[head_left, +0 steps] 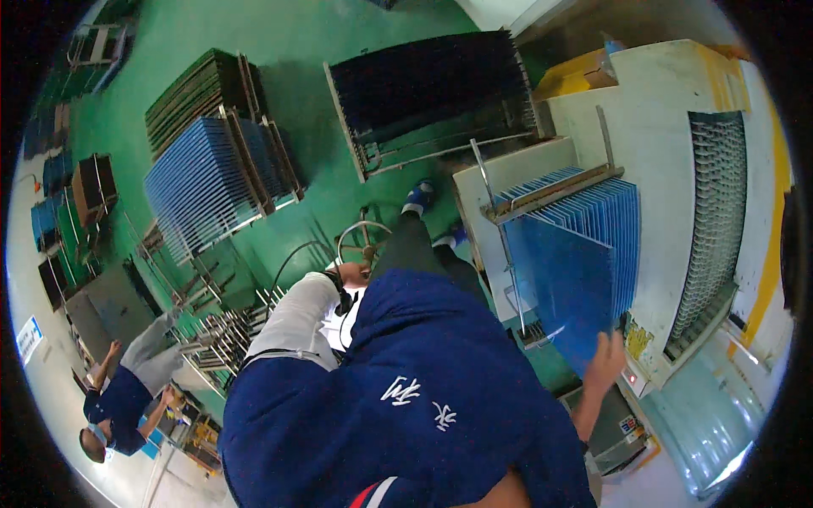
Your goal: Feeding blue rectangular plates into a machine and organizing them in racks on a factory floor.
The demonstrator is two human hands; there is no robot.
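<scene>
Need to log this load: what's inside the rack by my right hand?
The rack holds a row of blue panels on edge. The broad front panel covers much of those behind it; anything deep between them cannot be seen.

My wearer has a navy shirt [423,330], white lettering [401,390] at six o'clock, with red-and-white trim [373,493] lower. I see a pale sleeve [296,313] toward eight, a black wristband [345,301], dark trousers [411,245] and, toward twelve, blue shoes [422,194].
</scene>
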